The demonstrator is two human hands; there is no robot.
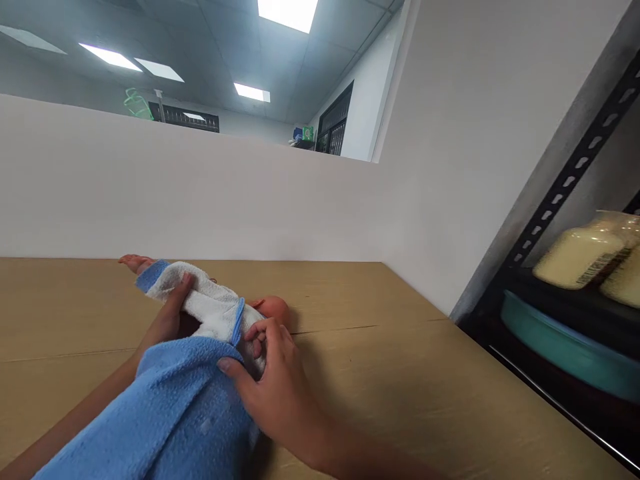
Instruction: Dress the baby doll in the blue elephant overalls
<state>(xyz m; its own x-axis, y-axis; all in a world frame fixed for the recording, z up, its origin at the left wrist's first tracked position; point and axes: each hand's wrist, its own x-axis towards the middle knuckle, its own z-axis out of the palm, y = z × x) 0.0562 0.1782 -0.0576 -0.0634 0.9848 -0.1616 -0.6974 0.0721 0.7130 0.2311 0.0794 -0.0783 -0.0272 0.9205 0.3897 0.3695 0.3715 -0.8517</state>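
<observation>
A baby doll lies on the tan table, dressed in a fleece garment with a blue lower part and a white upper part edged in blue. Its rounded head shows partly beyond the clothing. One doll hand sticks out of the blue cuff at the far left. My left hand is wrapped round the white sleeve from beneath, thumb on top. At the garment's upper edge, my right hand has its thumb on the blue fabric and its fingers curled over the white part, closed on the cloth.
The tan tabletop meets a low white wall at the back. To the right stands a black shelf rack holding bagged cream-coloured items and a teal basin. Ceiling lights and windows show beyond the wall.
</observation>
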